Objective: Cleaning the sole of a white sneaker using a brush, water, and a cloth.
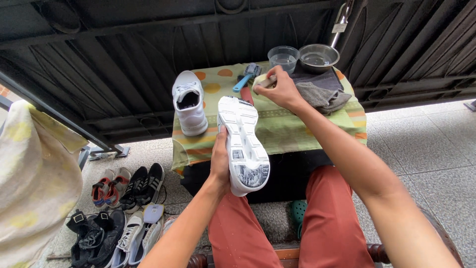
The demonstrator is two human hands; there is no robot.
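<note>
Both arms are reaching out in front of the person, and both are bare. The left hand [219,156] is curling its fingers around something and gripping it from the side, with the thumb up along the edge. The left arm is coming up from low down. The right arm is stretching farther and crossing over toward the middle. The right hand [278,89] is bending at the wrist, and its fingers are closing tight on a small thing.

matt white rubber shoe sole [244,144], woven cloth table cover [292,126], clear plastic cup [283,58], glossy metal bowl [318,57].
</note>
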